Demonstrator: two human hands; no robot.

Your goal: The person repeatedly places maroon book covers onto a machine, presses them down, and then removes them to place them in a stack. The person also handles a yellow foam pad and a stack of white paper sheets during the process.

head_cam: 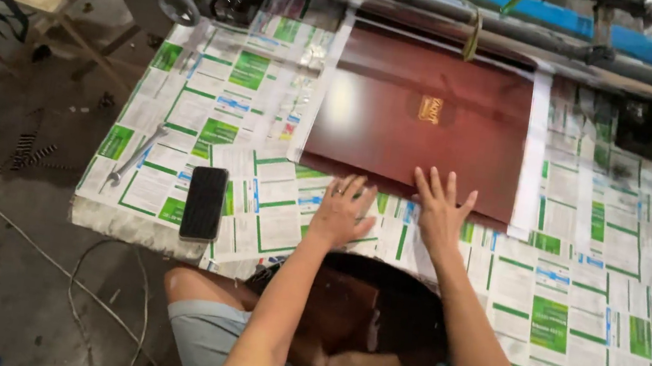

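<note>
Both hands lie flat with fingers spread, gripping nothing, the left hand [342, 209] on the newspaper-covered table [576, 325] just below the shiny dark red board [417, 128], the right hand [440, 212] touching its near edge, so pushing looks barely started.

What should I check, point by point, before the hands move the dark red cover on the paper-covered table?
1. Both hands on the work: ok. The left hand lies flat on the printed paper; the right hand has its fingertips on the near edge of the dark red cover.
2. Cover lying flat: ok, as far as can be seen.
3. Far edge of the cover free of the machine rollers: cannot tell.
4. Black phone away from the cover: ok, it lies to the left near the table edge.
5. Wrench away from the hands: ok.
6. Paper under the cover smooth: cannot tell.
</note>
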